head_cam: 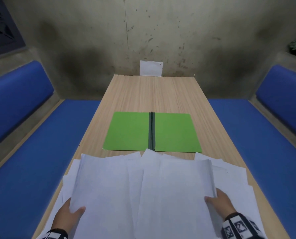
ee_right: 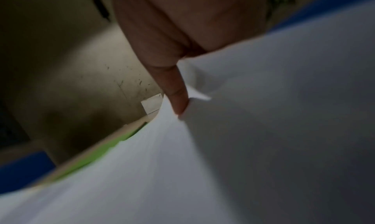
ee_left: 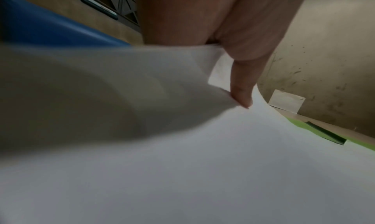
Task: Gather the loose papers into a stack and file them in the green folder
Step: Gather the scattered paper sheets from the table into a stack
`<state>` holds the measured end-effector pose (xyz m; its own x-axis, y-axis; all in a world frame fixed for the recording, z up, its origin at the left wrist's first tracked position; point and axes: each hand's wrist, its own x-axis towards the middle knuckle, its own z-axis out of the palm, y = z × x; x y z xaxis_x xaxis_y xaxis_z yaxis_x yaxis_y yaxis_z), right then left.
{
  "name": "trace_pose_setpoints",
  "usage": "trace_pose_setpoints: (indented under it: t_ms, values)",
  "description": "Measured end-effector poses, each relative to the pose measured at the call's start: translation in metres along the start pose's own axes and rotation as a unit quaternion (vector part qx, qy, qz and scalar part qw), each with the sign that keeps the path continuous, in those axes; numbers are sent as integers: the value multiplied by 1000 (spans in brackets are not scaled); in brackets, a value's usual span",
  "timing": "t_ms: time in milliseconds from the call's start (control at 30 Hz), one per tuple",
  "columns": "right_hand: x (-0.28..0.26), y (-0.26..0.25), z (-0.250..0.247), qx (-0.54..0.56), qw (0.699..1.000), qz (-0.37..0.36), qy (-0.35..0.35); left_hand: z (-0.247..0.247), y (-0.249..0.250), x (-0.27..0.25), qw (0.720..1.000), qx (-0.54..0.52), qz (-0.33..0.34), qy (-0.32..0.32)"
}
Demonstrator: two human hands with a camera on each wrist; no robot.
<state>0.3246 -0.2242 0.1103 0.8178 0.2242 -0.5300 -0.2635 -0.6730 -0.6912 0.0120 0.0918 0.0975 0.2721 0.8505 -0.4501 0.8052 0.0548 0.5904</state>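
Loose white papers (head_cam: 140, 192) lie fanned across the near end of the wooden table (head_cam: 152, 94). My left hand (head_cam: 69, 214) grips their left side, thumb on top and fingers hidden underneath. My right hand (head_cam: 218, 202) grips the right side the same way. In the left wrist view my thumb (ee_left: 241, 89) presses on the papers (ee_left: 202, 171); in the right wrist view my thumb (ee_right: 176, 95) pinches the sheets (ee_right: 243, 147). The green folder (head_cam: 151, 131) lies open and flat just beyond the papers, its dark spine in the middle; slivers of the folder (ee_left: 316, 131) (ee_right: 97, 152) show past the paper edges.
A small white card (head_cam: 151, 68) leans against the stained wall at the table's far end. Blue cushioned benches (head_cam: 45, 152) (head_cam: 257, 145) run along both sides of the table. Bare tabletop lies beyond the folder.
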Motion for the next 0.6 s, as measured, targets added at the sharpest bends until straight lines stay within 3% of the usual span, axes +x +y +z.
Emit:
trace_pose_setpoints:
  t_ms: [100,267,500,600]
  values:
    - [13,14,-26,-147,989,-8,8,-4,-2,0,999,-33,4,11]
    - [26,28,-40,-298,951,62,56,-2,-6,4,1000,0,-27,4]
    - [31,38,-35,-291,954,62,31,-1,1,1,991,89,-94,45]
    - [27,38,-35,-246,968,59,0,1,6,-4,993,51,-93,51]
